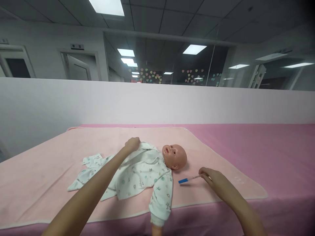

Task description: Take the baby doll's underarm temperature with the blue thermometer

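A baby doll (175, 156) lies on its back, its head to the right, in a white printed baby outfit (137, 177). The fingers of my left hand (133, 144) are closed on the outfit's upper front edge and lift the cloth from the doll's chest. To the right of the doll's head, my right hand (211, 177) pinches the thin clear end of a thermometer (183, 181). Its blue end points left, towards the doll's shoulder. One sleeved arm of the doll (161, 196) hangs towards the near edge; the other arm is hidden.
Beneath the doll is a peach blanket (49, 183) with a pale border, spread on a pink sheet (283, 164). A white partition (157, 101) rises along the far side. Beyond it are doors and a glass wall with heart-shaped notes (150, 75).
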Motion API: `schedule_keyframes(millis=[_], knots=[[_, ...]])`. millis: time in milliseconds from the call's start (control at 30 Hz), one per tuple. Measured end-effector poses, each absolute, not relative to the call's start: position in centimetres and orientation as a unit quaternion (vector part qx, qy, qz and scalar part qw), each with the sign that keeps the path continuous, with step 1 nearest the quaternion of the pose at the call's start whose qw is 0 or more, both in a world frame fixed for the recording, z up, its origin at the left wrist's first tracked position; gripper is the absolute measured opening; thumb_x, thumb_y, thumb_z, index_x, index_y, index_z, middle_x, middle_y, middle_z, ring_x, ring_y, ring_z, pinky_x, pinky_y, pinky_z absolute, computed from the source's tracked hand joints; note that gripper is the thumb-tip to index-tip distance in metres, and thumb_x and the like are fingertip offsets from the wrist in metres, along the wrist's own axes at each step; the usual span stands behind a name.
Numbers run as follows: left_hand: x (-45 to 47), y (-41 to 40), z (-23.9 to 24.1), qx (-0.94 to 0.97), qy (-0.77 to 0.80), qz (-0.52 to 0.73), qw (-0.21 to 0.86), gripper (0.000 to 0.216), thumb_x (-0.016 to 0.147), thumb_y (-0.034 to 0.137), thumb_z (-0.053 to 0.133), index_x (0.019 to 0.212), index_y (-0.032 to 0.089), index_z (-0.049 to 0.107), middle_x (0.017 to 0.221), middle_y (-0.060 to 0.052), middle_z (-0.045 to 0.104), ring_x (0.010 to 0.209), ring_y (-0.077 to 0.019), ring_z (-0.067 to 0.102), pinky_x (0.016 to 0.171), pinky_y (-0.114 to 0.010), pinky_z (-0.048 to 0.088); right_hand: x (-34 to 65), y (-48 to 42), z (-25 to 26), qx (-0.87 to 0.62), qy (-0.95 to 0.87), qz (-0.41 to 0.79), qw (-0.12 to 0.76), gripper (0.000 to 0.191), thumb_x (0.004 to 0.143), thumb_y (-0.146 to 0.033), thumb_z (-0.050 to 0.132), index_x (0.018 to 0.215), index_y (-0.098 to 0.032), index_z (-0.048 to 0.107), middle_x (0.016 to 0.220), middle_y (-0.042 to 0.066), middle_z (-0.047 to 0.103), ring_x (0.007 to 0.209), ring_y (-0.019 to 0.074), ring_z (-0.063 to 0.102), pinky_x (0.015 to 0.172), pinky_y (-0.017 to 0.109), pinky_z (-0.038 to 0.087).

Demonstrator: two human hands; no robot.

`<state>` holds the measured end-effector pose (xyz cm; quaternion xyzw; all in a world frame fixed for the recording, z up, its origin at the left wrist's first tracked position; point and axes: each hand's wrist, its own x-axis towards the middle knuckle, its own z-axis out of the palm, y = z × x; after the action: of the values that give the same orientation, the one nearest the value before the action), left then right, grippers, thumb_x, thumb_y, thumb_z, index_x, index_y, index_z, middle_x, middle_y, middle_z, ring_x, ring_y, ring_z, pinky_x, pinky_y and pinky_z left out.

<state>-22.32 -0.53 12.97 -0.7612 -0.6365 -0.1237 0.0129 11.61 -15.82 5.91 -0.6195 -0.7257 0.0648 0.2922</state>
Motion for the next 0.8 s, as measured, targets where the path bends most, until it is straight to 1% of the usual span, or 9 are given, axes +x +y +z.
schedule_keyframes(millis=[133, 233, 300, 400, 467, 533, 600, 700, 800], knots=[[-20.9, -1.3, 13.9, -0.776, -0.607, -0.134, 0.108, 0.023, 0.084, 0.018, 0.035, 0.102, 0.016, 0.050, 0.088, -0.016, 0.063, 0.084, -0.0251, 0.059, 0.071, -0.037, 0.041, 7.5, -15.2, 11.0, -0.552, -0.739, 0.026, 0.385, 0.019, 0.081, -0.030, 0.042, 0.078, -0.024, 0.060, 0.078, 0.001, 0.066, 0.069, 0.0164, 0.059, 0.058, 0.024, 0.041], [-20.2, -1.9, 14.4, -0.792, -0.580, -0.124, 0.147, 0.025, 0.084, 0.013, 0.035, 0.105, 0.018, 0.048, 0.085, -0.015, 0.063, 0.084, -0.0254, 0.060, 0.073, -0.037, 0.040, 3.3, -12.2, 12.6, -0.511, -0.747, 0.015, 0.424, 0.019, 0.082, -0.023, 0.042, 0.075, -0.023, 0.060, 0.074, 0.001, 0.066, 0.063, 0.0149, 0.059, 0.055, 0.023, 0.039], [-20.2, -2.1, 14.6, -0.799, -0.568, -0.114, 0.163, 0.026, 0.084, 0.011, 0.035, 0.105, 0.018, 0.047, 0.082, -0.013, 0.063, 0.082, -0.0246, 0.060, 0.072, -0.036, 0.041, 0.6, -9.7, 12.5, -0.506, -0.757, 0.010, 0.414, 0.018, 0.082, -0.019, 0.043, 0.075, -0.022, 0.060, 0.070, 0.001, 0.065, 0.062, 0.0141, 0.059, 0.055, 0.023, 0.038], [-20.3, -2.5, 14.8, -0.807, -0.554, -0.101, 0.180, 0.023, 0.086, 0.014, 0.034, 0.105, 0.018, 0.046, 0.081, -0.013, 0.063, 0.080, -0.0238, 0.061, 0.070, -0.034, 0.041, -3.0, -6.2, 11.6, -0.569, -0.741, 0.010, 0.356, 0.012, 0.080, -0.015, 0.048, 0.086, -0.019, 0.057, 0.073, 0.004, 0.064, 0.062, 0.0152, 0.058, 0.052, 0.023, 0.036], [-20.2, -2.8, 14.8, -0.813, -0.544, -0.094, 0.186, 0.022, 0.086, 0.015, 0.034, 0.104, 0.018, 0.046, 0.082, -0.013, 0.063, 0.080, -0.0240, 0.061, 0.070, -0.034, 0.042, -5.1, -4.2, 11.0, -0.608, -0.727, 0.013, 0.318, 0.014, 0.076, -0.011, 0.053, 0.089, -0.016, 0.054, 0.077, 0.008, 0.064, 0.063, 0.0171, 0.059, 0.052, 0.024, 0.035], [-19.9, -3.3, 14.8, -0.822, -0.532, -0.085, 0.187, 0.022, 0.086, 0.014, 0.034, 0.104, 0.017, 0.047, 0.084, -0.013, 0.063, 0.081, -0.0244, 0.061, 0.070, -0.034, 0.042, -6.8, -2.5, 10.3, -0.627, -0.719, 0.018, 0.300, 0.016, 0.073, -0.009, 0.056, 0.088, -0.014, 0.054, 0.078, 0.011, 0.063, 0.067, 0.0193, 0.060, 0.053, 0.025, 0.036], [-19.5, -3.7, 14.7, -0.830, -0.520, -0.076, 0.186, 0.020, 0.086, 0.015, 0.035, 0.102, 0.017, 0.048, 0.083, -0.012, 0.063, 0.081, -0.0249, 0.061, 0.069, -0.033, 0.042, -8.1, -1.1, 9.8, -0.635, -0.715, 0.023, 0.293, 0.012, 0.075, -0.011, 0.055, 0.087, -0.013, 0.054, 0.078, 0.012, 0.063, 0.069, 0.0204, 0.061, 0.054, 0.025, 0.036], [-19.5, -4.2, 14.3, -0.835, -0.513, -0.068, 0.185, 0.018, 0.087, 0.022, 0.039, 0.102, 0.017, 0.048, 0.080, -0.012, 0.063, 0.080, -0.0260, 0.062, 0.068, -0.033, 0.042, -8.7, -0.1, 9.8, -0.632, -0.721, 0.024, 0.285, 0.006, 0.075, -0.014, 0.054, 0.079, -0.015, 0.058, 0.074, 0.010, 0.063, 0.066, 0.0192, 0.061, 0.052, 0.024, 0.034], [-20.9, -4.6, 14.3, -0.831, -0.519, -0.070, 0.189, 0.027, 0.081, 0.026, 0.052, 0.106, 0.018, 0.046, 0.085, -0.012, 0.062, 0.079, -0.0269, 0.061, 0.067, -0.033, 0.042, -7.7, -0.4, 10.8, -0.610, -0.739, 0.015, 0.285, 0.002, 0.071, -0.019, 0.060, 0.071, -0.017, 0.060, 0.068, 0.007, 0.062, 0.062, 0.0171, 0.059, 0.051, 0.023, 0.033]])
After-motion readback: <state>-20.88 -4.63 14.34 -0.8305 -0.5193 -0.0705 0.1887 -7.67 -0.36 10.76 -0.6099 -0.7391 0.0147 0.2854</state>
